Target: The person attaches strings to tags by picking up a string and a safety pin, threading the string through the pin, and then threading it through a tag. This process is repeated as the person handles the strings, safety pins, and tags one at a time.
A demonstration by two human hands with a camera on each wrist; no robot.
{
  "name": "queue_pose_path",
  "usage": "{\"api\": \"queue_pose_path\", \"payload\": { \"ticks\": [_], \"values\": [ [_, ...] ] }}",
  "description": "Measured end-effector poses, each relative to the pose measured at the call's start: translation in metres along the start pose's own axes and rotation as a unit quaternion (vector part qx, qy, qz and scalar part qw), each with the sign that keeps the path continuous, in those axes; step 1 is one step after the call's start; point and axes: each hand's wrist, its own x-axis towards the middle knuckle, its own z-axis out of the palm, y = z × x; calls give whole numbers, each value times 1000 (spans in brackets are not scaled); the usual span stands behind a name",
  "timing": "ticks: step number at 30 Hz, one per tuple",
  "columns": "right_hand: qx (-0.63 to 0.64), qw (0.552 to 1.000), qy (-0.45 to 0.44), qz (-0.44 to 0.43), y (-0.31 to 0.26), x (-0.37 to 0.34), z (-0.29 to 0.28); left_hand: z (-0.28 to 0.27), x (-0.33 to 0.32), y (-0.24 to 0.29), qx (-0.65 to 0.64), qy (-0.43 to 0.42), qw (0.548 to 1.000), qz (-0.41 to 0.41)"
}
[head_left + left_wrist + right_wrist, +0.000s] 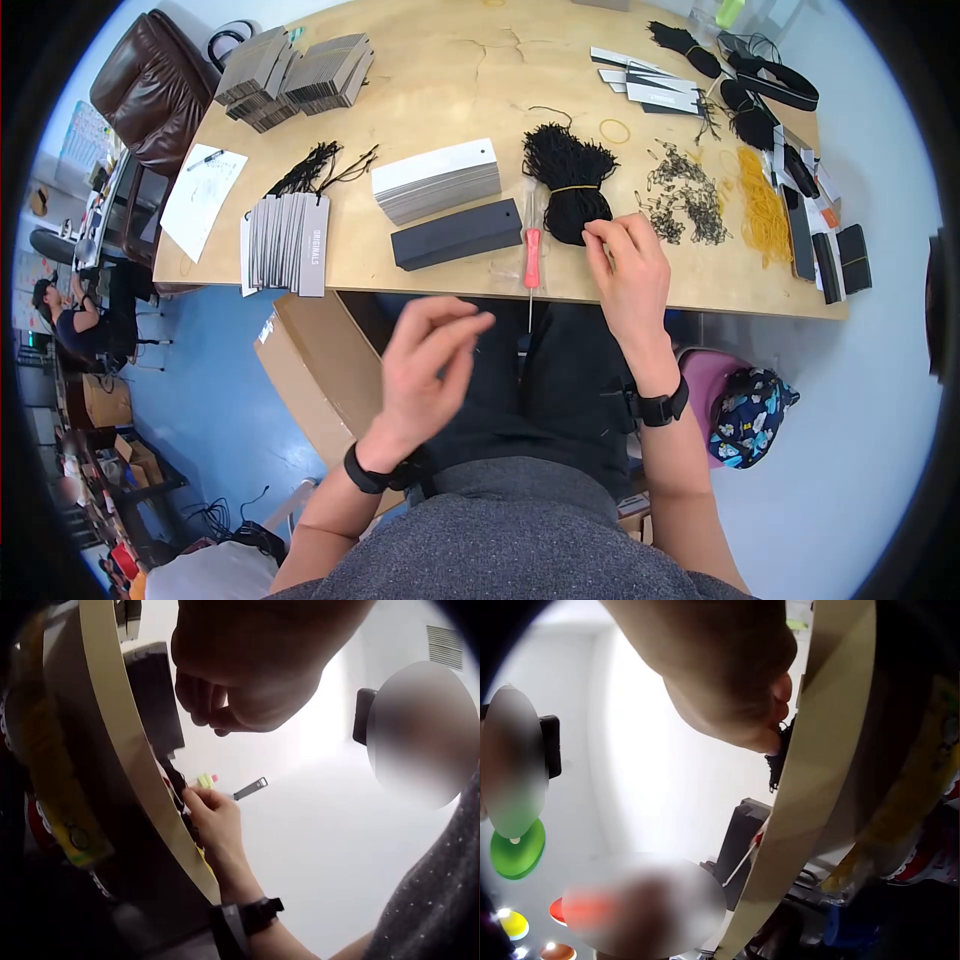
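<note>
A bundle of black cords [575, 190], bound by a yellow rubber band, lies near the table's front edge. My right hand [632, 282] is at its lower right end, thumb and forefinger pinching at the looped cords; the fingertips partly hide the spot. In front of the table edge, my left hand [425, 365] hovers over the lap with fingers loosely bent and nothing in them. Beyond it are a dark stack of tags [457, 234] and a pale stack of tags [437, 180]. A red-handled tool [532, 258] with a thin metal shaft lies between stack and bundle, its tip past the edge.
Tags with black cords [288, 240] lie at the left front. Grey stacks [328, 72] stand at the back left. Small dark pins [685, 195] and yellow rubber bands [765, 210] are spread on the right. An opened cardboard box [315, 365] stands below the table.
</note>
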Motion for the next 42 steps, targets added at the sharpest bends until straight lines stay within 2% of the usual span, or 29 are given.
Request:
{"api": "queue_pose_path", "payload": {
  "ticks": [2,3,4,5,6,8,9,10,12,13,14,16,17,21,22,25,26,28,32,35,37,38,40,41,42],
  "values": [
    [10,1000,14,-5,-3,-2,-2,9,-1,2,-103,-77,991,-35],
    [10,1000,13,-6,-8,-5,-4,12,1,6,-103,-76,991,-36],
    [11,1000,12,-14,-15,-8,-10,15,5,13,-247,-117,946,-173],
    [12,1000,12,-21,-23,-12,-15,18,10,16,-381,-153,860,-303],
    [11,1000,11,-21,-29,-16,-21,24,15,16,-382,-153,859,-303],
    [24,997,-7,-80,-41,-26,-31,36,25,9,-543,-184,737,-358],
    [22,994,-10,-110,-44,-31,-35,41,27,2,-564,-200,710,-371],
    [20,994,-10,-109,-49,-36,-40,44,31,1,-564,-202,709,-371],
    [41,987,-48,-148,-58,-44,-49,49,39,2,-573,-210,661,-437],
    [44,982,-58,-174,-60,-48,-52,53,39,-3,-583,-211,650,-440],
    [44,982,-58,-173,-63,-52,-55,54,40,-6,-582,-212,649,-441],
    [79,971,-115,-194,-69,-62,-59,56,41,-9,-558,-220,656,-458],
    [85,964,-140,-210,-71,-66,-60,57,42,-5,-542,-195,659,-484],
    [135,948,-180,-224,-76,-78,-56,56,36,-11,-552,-215,669,-449],
    [135,949,-179,-223,-75,-76,-57,54,35,-8,-535,-207,685,-449],
    [158,978,-114,-71,-64,-62,-62,48,29,-2,-508,-200,718,-433],
    [183,978,-93,16,-57,-60,-63,46,26,-1,-498,-198,734,-417],
    [220,961,-99,136,-50,-48,-70,43,22,2,-497,-191,734,-421],
    [257,946,-138,144,-39,-37,-71,36,17,4,-468,-218,757,-400],
    [287,936,-179,104,-32,-36,-67,31,15,7,-428,-242,780,-387],
    [353,900,-210,148,-30,-34,-65,27,14,8,-409,-255,789,-381],
    [353,899,-210,149,-29,-34,-63,24,14,8,-400,-279,789,-374],
    [463,839,-226,174,-28,-35,-56,21,15,10,-390,-304,787,-368],
    [463,839,-226,175,-29,-34,-55,20,15,11,-386,-318,785,-364],
    [493,816,-234,191,-31,-34,-53,19,16,12,-383,-331,783,-361]
  ]
}}
